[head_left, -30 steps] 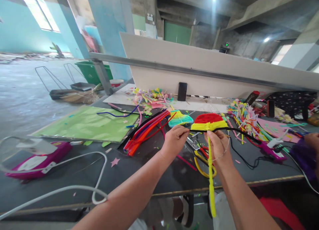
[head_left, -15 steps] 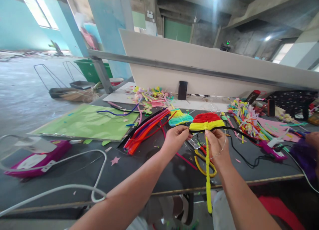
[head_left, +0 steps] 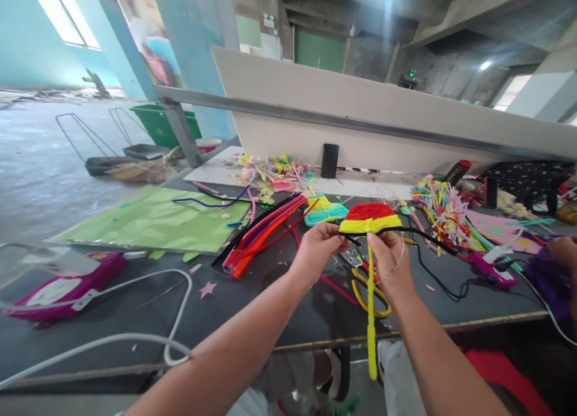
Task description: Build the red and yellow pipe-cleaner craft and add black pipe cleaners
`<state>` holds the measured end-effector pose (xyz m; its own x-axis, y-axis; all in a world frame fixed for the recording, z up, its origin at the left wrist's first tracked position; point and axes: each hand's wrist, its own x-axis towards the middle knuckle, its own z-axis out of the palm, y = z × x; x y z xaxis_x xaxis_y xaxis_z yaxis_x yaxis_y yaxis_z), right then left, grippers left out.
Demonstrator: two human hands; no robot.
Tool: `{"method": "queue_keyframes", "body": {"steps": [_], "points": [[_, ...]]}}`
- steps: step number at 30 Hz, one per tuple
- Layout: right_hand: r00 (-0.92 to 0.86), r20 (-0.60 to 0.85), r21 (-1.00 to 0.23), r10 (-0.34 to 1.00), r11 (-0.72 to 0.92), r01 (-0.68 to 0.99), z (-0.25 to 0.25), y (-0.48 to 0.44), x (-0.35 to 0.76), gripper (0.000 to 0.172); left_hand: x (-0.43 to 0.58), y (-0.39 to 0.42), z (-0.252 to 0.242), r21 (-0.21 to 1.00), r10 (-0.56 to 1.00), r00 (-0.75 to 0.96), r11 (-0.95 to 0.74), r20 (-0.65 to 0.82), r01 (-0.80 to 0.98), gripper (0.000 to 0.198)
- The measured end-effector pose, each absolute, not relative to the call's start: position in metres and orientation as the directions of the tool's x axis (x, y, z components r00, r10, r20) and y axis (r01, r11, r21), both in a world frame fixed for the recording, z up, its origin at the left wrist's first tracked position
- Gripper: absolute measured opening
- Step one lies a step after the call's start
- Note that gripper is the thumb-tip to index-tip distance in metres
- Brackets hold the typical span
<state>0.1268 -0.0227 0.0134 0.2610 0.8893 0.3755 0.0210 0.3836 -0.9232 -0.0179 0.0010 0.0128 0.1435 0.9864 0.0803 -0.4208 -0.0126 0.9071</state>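
Note:
A half-round piece of pipe cleaners (head_left: 372,213), red above and yellow below, is held up over the table. Along its lower edge runs a black pipe cleaner (head_left: 421,230), whose long tail reaches out to the right. My left hand (head_left: 319,247) pinches the left end of the piece and the black strand, fingers closed. Under the middle of the edge, my right hand (head_left: 391,256) pinches the black strand against the piece. A yellow pipe-cleaner strand (head_left: 371,314) hangs from the centre, past the table edge. Scissors (head_left: 360,284) with yellow handles lie below, partly hidden.
Left of my hands lies a bundle of pipe cleaners (head_left: 256,238); behind them is a yellow-and-teal piece (head_left: 325,210). A green sheet (head_left: 148,220), power strips (head_left: 72,287) with a white cable (head_left: 180,302), a phone (head_left: 330,160) and scrap piles (head_left: 444,208) surround the work. Another person's hand (head_left: 563,250) shows far right.
The view has shifted slightly. The piece with both hands sits a little further left in view, and a short black end now shows beside my left fingertips. Both grips persist.

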Motion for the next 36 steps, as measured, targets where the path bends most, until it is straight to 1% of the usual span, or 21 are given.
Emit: {"method": "queue_keyframes", "body": {"steps": [4,8,11,13,18,20,23,26,28,29,31,33,36], "points": [[0.231,0.372,-0.926,0.899,0.376,0.028,0.012,-0.021,0.128,0.02,-0.021,0.0,0.014,0.862,0.983,0.175,0.044,0.053,-0.505,0.031],[0.216,0.315,-0.942,0.924,0.332,-0.044,0.011,-0.018,0.127,0.021,-0.024,0.004,0.01,0.798,0.983,0.178,0.077,0.038,-0.598,0.04],[0.237,0.29,-0.943,0.927,0.32,-0.097,0.011,-0.018,0.125,0.02,-0.026,0.005,0.009,0.749,0.961,0.271,0.143,0.051,-0.647,0.041],[0.245,0.296,-0.938,0.923,0.33,-0.11,0.011,-0.018,0.124,0.02,-0.026,0.005,0.009,0.768,0.947,0.307,0.127,0.094,-0.628,0.042],[0.302,0.296,-0.929,0.906,0.347,-0.128,0.012,-0.017,0.125,0.026,-0.023,0.001,0.012,0.87,0.932,0.245,-0.123,0.266,-0.477,0.046],[0.323,0.295,-0.928,0.899,0.35,-0.125,0.012,-0.017,0.127,0.028,-0.021,0.0,0.013,0.894,0.932,0.219,-0.181,0.289,-0.41,0.04],[0.318,0.307,-0.932,0.897,0.351,-0.091,0.014,-0.021,0.129,0.026,-0.021,0.0,0.012,0.927,0.948,0.107,-0.263,0.3,-0.268,0.03],[0.306,0.341,-0.933,0.889,0.36,-0.008,0.017,-0.025,0.13,0.025,-0.023,0.0,0.01,0.925,0.927,0.02,-0.371,0.374,-0.088,0.023],[0.311,0.365,-0.928,0.877,0.368,0.052,0.019,-0.027,0.131,0.023,-0.025,0.001,0.01,0.902,0.902,0.011,-0.432,0.432,0.002,0.017],[0.316,0.377,-0.925,0.871,0.374,0.072,0.019,-0.027,0.131,0.023,-0.025,0.001,0.01,0.898,0.898,0.011,-0.44,0.44,0.02,0.015],[0.327,0.397,-0.916,0.858,0.39,0.09,0.018,-0.026,0.13,0.022,-0.026,0.001,0.01,0.917,0.917,0.009,-0.398,0.398,-0.013,0.017],[0.324,0.415,-0.908,0.85,0.407,0.095,0.016,-0.024,0.129,0.022,-0.025,0.001,0.011,0.948,0.951,0.045,-0.299,0.305,-0.108,0.025],[0.296,0.426,-0.903,0.855,0.422,0.083,0.012,-0.024,0.127,0.02,-0.021,0.0,0.012,0.949,0.959,0.196,-0.148,0.207,-0.279,0.036]]}}
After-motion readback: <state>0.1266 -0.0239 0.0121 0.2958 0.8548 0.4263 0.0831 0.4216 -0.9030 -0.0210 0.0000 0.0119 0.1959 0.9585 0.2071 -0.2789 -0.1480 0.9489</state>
